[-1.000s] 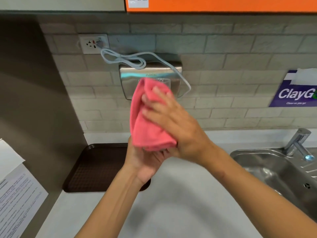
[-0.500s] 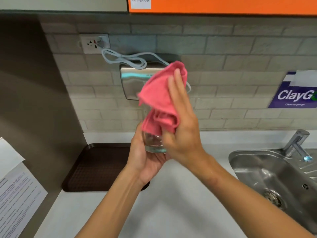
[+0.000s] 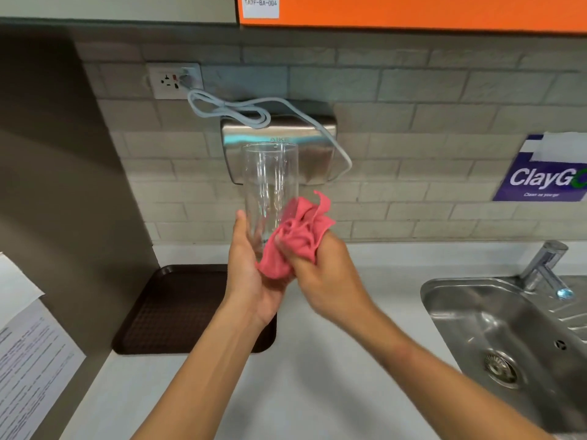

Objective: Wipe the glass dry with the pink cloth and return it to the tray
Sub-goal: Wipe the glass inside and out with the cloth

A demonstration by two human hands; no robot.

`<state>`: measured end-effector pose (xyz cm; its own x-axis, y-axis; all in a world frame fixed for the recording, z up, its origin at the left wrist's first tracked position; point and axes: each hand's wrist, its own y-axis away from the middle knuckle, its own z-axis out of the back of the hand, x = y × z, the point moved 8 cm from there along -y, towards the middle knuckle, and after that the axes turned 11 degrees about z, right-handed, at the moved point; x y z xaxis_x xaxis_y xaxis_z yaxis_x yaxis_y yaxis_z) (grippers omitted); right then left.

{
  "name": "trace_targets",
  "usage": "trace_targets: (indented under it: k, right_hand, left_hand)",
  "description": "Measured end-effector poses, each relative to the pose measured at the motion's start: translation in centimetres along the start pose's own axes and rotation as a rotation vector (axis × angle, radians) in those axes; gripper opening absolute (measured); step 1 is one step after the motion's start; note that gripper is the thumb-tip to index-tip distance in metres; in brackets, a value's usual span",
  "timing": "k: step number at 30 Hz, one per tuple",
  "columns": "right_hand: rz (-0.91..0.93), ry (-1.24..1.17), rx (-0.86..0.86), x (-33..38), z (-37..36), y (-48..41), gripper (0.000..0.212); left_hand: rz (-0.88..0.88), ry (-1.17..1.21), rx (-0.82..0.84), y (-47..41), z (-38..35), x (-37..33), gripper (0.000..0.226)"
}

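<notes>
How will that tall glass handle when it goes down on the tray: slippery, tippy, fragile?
Probably slippery: the glass shows what look like droplets, and the left hand grips only its lower part. Likely tippy on the tray: it is tall and narrow. Its thin, clear walls suggest it is fragile; set it down gently.

White counter with brown tray (empty) and inset sink

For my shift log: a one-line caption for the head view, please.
Left hand holds the glass upright; right hand presses the bunched pink cloth against its lower side, near the brown tray.
</notes>
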<state>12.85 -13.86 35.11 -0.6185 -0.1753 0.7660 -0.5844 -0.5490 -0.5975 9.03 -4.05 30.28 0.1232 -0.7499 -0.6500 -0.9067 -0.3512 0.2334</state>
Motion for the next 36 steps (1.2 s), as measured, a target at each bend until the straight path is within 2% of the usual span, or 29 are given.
trace_targets:
  k: [1,3,7,10,13,16,17,20,23,25,28,31,34,36]
  right_hand:
    - [0.007,0.078,0.008,-0.3,-0.5,0.8,0.025]
    - [0.008,0.088,-0.007,-0.1,-1.3,1.4,0.028]
    - [0.041,-0.212,-0.183,1.7,0.2,-1.5,0.03]
    - [0.021,-0.308,-0.265,2.7,2.9,-4.4,0.045]
    - [-0.05,-0.434,-0.252,1.9,3.5,-5.8,0.046]
    - [-0.093,-0.472,-0.325,1.2,3.5,-5.7,0.068]
    - [-0.095,-0.454,-0.358,1.0,3.6,-5.7,0.07]
    - [-0.029,-0.292,-0.452,1.2,4.1,-5.5,0.043]
    - [0.038,-0.187,-0.426,2.0,3.4,-4.9,0.033]
    - [0.099,-0.125,-0.365,2.1,2.4,-3.7,0.034]
    - [0.144,-0.001,-0.237,0.9,0.5,-0.5,0.026]
    - [0.284,0.163,-0.168,1.5,-0.1,1.4,0.034]
    - [0.593,0.469,-0.054,4.6,-1.2,0.6,0.062]
    - [0.738,0.501,0.016,6.8,-1.5,-0.9,0.074]
  left_hand:
    - [0.006,0.0,-0.026,0.1,0.0,-0.1,0.065]
    - [0.008,-0.048,-0.067,0.4,-0.1,-0.1,0.072]
    - [-0.073,-0.174,-0.051,0.6,0.0,0.0,0.055]
    - [0.048,-0.156,0.031,0.5,-0.4,1.0,0.054]
    - [0.167,-0.19,0.116,0.6,-1.2,1.7,0.053]
    - [0.123,-0.199,0.069,0.5,-1.2,1.4,0.054]
    - [0.072,-0.197,0.029,0.5,-1.2,1.2,0.052]
    - [-0.079,-0.179,-0.074,1.1,-1.6,1.2,0.049]
    - [-0.183,-0.188,-0.152,1.6,-1.9,1.3,0.046]
    - [-0.167,-0.121,-0.141,1.3,-1.5,1.3,0.047]
    - [-0.088,-0.057,-0.107,0.8,-0.9,1.1,0.066]
    - [-0.017,-0.021,-0.08,0.9,-0.8,1.2,0.074]
    - [-0.071,-0.023,-0.023,0.7,-0.5,1.5,0.047]
    - [-0.097,-0.083,0.009,0.7,-0.7,1.6,0.037]
